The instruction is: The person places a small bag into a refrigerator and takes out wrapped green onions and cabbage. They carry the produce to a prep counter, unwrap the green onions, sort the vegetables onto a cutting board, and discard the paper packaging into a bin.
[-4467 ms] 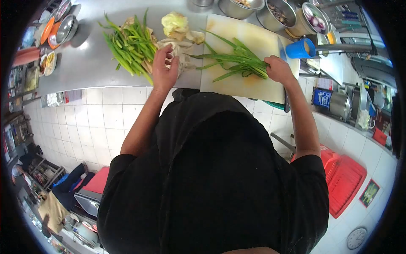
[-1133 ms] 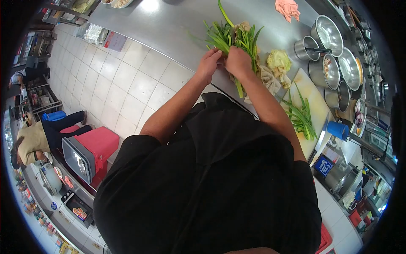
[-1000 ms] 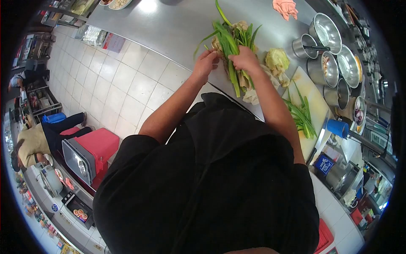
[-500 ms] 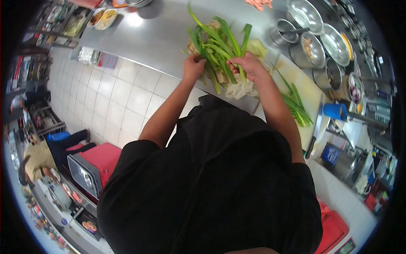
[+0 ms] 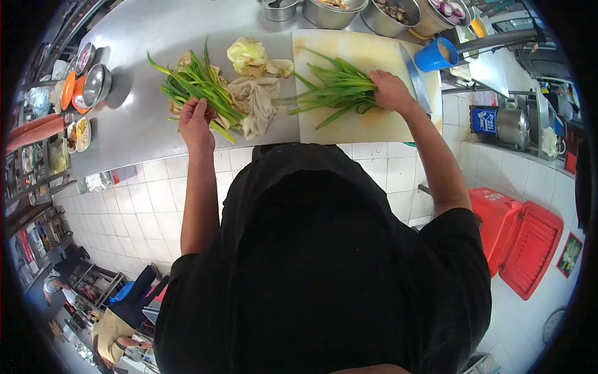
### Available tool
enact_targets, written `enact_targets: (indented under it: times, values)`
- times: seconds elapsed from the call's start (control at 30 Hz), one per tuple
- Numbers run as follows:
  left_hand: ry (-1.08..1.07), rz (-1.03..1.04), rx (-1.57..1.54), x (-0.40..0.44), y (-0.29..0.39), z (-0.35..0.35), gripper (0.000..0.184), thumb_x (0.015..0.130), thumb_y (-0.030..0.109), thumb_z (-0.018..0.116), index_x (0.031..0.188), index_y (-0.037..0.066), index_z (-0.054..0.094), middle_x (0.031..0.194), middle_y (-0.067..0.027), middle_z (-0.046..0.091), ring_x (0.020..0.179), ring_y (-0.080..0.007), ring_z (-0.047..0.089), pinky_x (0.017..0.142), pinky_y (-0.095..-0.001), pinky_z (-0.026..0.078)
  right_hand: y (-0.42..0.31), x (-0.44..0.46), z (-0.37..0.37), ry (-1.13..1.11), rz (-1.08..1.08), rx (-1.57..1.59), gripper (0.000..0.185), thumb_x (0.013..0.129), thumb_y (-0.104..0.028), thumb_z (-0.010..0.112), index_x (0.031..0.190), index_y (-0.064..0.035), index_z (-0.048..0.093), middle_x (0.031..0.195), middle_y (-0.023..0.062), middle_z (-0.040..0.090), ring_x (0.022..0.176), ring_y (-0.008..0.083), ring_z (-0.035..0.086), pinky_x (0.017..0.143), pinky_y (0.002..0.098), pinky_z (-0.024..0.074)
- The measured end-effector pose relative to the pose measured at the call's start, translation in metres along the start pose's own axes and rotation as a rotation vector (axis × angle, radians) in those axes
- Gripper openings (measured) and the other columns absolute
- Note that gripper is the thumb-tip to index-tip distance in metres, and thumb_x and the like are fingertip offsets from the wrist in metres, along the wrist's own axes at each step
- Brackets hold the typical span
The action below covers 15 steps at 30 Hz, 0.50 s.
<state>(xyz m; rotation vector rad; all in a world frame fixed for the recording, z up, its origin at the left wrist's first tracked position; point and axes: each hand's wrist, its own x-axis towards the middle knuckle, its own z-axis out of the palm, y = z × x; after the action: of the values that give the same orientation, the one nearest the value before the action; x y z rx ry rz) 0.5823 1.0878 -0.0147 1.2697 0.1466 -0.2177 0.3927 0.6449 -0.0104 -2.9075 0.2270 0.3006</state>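
A pile of green onions (image 5: pixel 202 87) lies on the steel counter, over some brownish crumpled material. My left hand (image 5: pixel 197 124) is at the pile's near edge, its fingers closed in a pinch on the leaves. To the right, my right hand (image 5: pixel 392 93) is wrapped around one end of a bunch of green onions (image 5: pixel 339 84), whose leaves spread leftward over the cutting board (image 5: pixel 386 128). The stalk ends inside that hand are hidden. Just beyond it lies a knife (image 5: pixel 416 78). A crumpled cloth (image 5: pixel 255 103) and a pale leafy vegetable (image 5: pixel 247 55) sit between the hands.
A blue cup (image 5: pixel 435 55) stands at the board's far right corner. Metal pots (image 5: pixel 336 14) line the back edge. Bowls (image 5: pixel 95 84) and a divided dish (image 5: pixel 83 134) are on the left. A red bin (image 5: pixel 495 224) stands behind on the right; another person (image 5: pixel 115 330) is lower left.
My right hand has carried green onions from the pile rightward onto the cutting board, where some lay before. My left hand stays at the pile. The view has turned and shifted right.
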Motion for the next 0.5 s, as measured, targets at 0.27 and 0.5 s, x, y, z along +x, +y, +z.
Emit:
enact_targets:
  times: [0.27,0.5]
  values:
    - [-0.212,-0.099,-0.142,-0.025,0.008,0.082,0.005,0.092,0.004,0.063,0.094,0.008,0.062,0.085,-0.0058,0.068,0.076,-0.0191,0.067,0.064,-0.0325,0.056,0.042,-0.016,0.003,-0.034,0.050,0.411,0.062,0.074,-0.017,0.075,0.133,-0.0079,0.055,0.126,0.0208,0.058,0.117,0.0353,0.056,0.102,0.0406,0.0447]
    - [-0.365,-0.372,-0.232,-0.044,-0.027,0.168,0.006,0.091,0.005,0.064,0.096,0.005,0.062,0.094,-0.0101,0.068,0.082,-0.0236,0.067,0.073,-0.0374,0.058,0.010,-0.028,-0.032,0.178,-0.016,0.594,0.059,0.081,-0.018,0.075,0.134,-0.0048,0.055,0.124,0.0150,0.062,0.117,0.0246,0.058,0.100,0.0347,0.0451]
